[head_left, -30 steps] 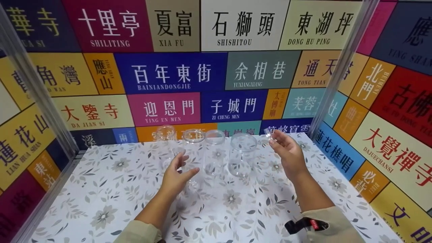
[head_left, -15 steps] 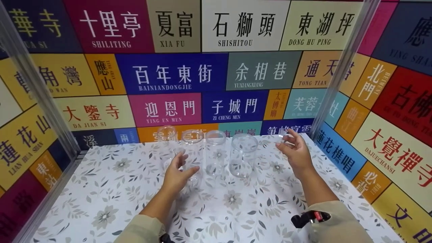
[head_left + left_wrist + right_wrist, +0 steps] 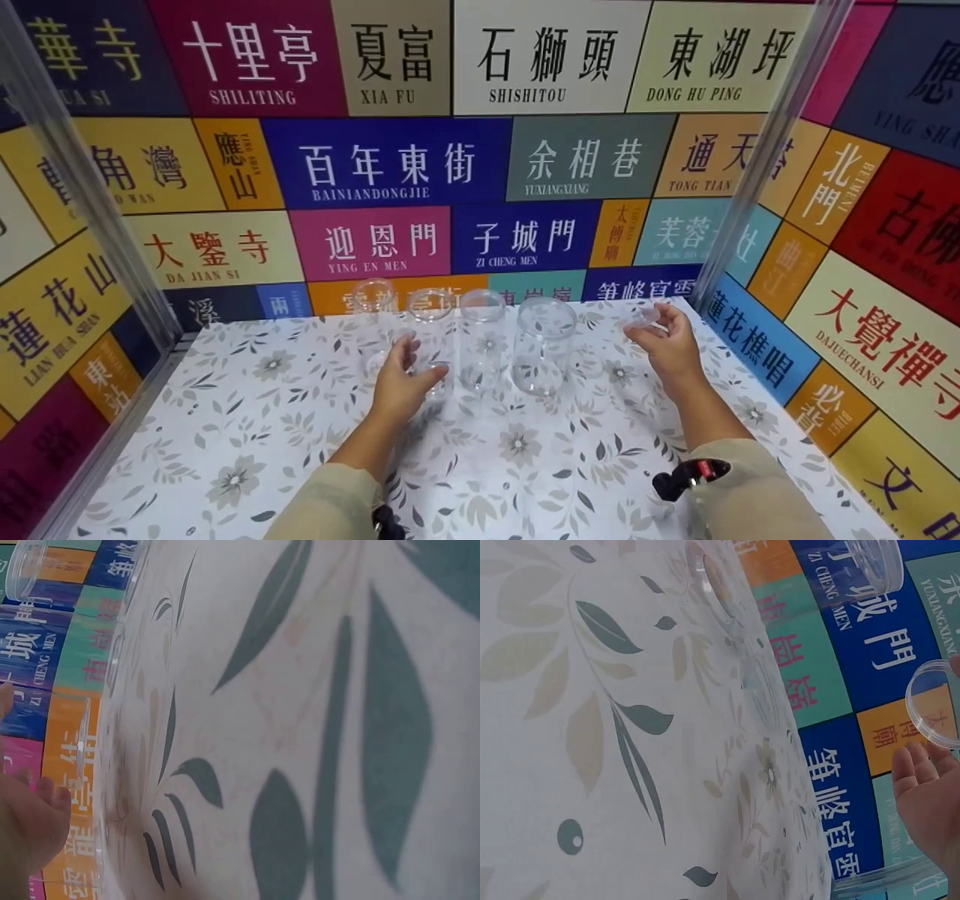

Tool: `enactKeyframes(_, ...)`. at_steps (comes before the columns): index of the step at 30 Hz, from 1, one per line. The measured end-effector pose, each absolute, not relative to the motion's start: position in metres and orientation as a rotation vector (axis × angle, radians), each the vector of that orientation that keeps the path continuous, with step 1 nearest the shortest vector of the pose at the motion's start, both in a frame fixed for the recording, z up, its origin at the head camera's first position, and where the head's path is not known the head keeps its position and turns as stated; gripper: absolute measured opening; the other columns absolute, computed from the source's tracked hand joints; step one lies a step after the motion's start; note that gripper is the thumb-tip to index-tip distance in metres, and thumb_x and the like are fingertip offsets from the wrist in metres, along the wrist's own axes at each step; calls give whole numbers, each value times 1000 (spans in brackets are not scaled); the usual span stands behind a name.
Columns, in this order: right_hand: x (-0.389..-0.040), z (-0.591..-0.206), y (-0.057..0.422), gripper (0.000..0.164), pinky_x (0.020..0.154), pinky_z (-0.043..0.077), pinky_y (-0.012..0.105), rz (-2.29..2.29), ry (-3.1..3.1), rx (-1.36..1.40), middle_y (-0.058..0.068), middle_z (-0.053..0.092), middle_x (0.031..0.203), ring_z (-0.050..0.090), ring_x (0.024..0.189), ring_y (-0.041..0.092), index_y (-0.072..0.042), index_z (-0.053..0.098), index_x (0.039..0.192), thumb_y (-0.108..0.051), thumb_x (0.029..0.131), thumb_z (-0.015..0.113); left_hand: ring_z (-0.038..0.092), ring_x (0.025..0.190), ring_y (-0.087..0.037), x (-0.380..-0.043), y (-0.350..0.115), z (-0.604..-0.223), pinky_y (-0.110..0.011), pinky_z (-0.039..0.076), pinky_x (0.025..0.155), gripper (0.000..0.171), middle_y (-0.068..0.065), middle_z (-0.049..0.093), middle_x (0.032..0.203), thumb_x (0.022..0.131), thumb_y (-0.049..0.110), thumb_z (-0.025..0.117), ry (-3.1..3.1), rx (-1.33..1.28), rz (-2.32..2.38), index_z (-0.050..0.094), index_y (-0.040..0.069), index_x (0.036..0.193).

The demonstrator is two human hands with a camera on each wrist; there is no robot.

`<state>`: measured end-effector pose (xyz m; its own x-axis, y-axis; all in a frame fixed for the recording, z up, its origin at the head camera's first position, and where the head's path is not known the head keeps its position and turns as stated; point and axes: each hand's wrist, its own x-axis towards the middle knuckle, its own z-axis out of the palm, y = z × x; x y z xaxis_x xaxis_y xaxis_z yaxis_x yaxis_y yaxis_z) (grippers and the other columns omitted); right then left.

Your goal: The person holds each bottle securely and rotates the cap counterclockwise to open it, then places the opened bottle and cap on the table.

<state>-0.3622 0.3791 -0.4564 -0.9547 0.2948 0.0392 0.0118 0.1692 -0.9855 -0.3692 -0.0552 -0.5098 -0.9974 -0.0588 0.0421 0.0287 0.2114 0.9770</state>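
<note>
Near the back of the patterned tabletop (image 3: 517, 480) stands a row of clear, round-mouthed jars. My left hand (image 3: 401, 386) grips the lower part of one jar (image 3: 431, 319), thumb toward the front and fingers on its left side. In the left wrist view the same hand (image 3: 34, 817) shows at the left edge, overlapping clear plastic. My right hand (image 3: 667, 349), raised off to the right of the row, pinches a small clear round lid (image 3: 641, 316) by its edge. The lid (image 3: 934, 705) faces the camera in the right wrist view, its rim against the fingertips.
Beside the gripped jar are a narrow jar (image 3: 373, 315) on the left, another (image 3: 481, 330) on the right, then a wider jar (image 3: 544, 345). Behind them rises a wall of coloured name panels (image 3: 390, 161), with metal posts (image 3: 750, 161) at the corners.
My right hand has moved to the right with the lid, away from the wide jar, and lowered slightly again. The lid has turned flatter. My left hand stays at the same jar.
</note>
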Motion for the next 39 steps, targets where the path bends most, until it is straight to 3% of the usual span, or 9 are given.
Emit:
enactKeyframes(8, -367, -470, 391, 97, 131, 35, 52, 1794, -2317, -343, 12, 28, 176, 33, 160, 35, -18, 20, 171, -29, 96, 81, 41, 159, -35, -375, -51, -513, -52, 33, 132, 86, -11, 49, 166, 90, 21, 86, -2402, 69, -1868, 40, 14, 163)
enactKeyframes(15, -371, -481, 400, 97, 131, 35, 52, 1711, -2394, -410, 9, 30, 178, 33, 161, 35, -15, 21, 170, -33, 96, 82, 40, 159, -36, -378, -47, -518, -52, 33, 132, 87, -13, 48, 168, 90, 19, 86, -2383, 98, -1836, 40, 12, 164)
enactKeyframes(23, -377, -493, 405, 97, 125, 42, 50, 1689, -2448, -406, 14, 36, 174, 37, 156, 36, -10, 27, 165, -33, 92, 86, 44, 157, -37, -382, -45, -521, -51, 35, 131, 86, -14, 47, 168, 90, 21, 85, -2405, 109, -1772, 40, 11, 163)
enactKeyframes(33, -385, -503, 408, 104, 131, 31, 59, 1616, -2658, -492, 14, 22, 180, 24, 165, 41, -17, 21, 172, -39, 93, 85, 49, 151, -38, -381, -42, -520, -52, 40, 128, 89, -15, 51, 164, 89, 18, 86, -2372, 138, -1742, 37, 9, 163)
enactKeyframes(39, -386, -510, 409, 103, 133, 26, 58, 1501, -2757, -474, 23, 21, 178, 21, 164, 45, -8, 24, 170, -39, 93, 84, 51, 148, -38, -379, -39, -521, -51, 41, 126, 82, -15, 52, 163, 88, 18, 87, -2340, 144, -1735, 44, 7, 157)
